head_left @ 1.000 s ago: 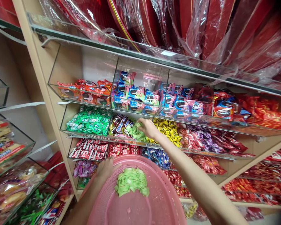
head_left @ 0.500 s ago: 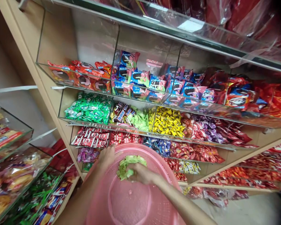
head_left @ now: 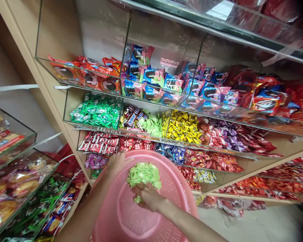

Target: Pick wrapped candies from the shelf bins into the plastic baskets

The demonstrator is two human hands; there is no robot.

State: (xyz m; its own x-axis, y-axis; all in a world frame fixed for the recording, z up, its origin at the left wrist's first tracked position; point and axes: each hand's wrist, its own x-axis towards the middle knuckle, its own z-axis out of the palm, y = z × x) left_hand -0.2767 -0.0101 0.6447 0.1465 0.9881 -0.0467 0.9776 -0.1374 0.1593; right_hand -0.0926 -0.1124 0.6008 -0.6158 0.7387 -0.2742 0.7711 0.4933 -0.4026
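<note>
A round pink plastic basket (head_left: 138,220) with perforated walls is tilted toward me, below the shelf fronts. My left hand (head_left: 116,164) is closed over its upper left rim. Inside, a heap of light green wrapped candies (head_left: 144,173) lies against the far wall. My right hand (head_left: 146,196) reaches in at the near edge of this heap, its fingers curled round some of the green candies; the fingertips are partly hidden.
Clear-fronted shelf compartments hold green-wrapped sweets (head_left: 97,112), Snickers bars (head_left: 133,117), yellow-wrapped candies (head_left: 183,126) and blue cake packets (head_left: 153,76). At left, another rack carries packaged pastries (head_left: 25,188). Bagged goods (head_left: 229,204) lie near the floor at right.
My right hand has drawn slightly toward me, and more of the green heap shows. The left hand stays on the rim. My view has shifted slightly.
</note>
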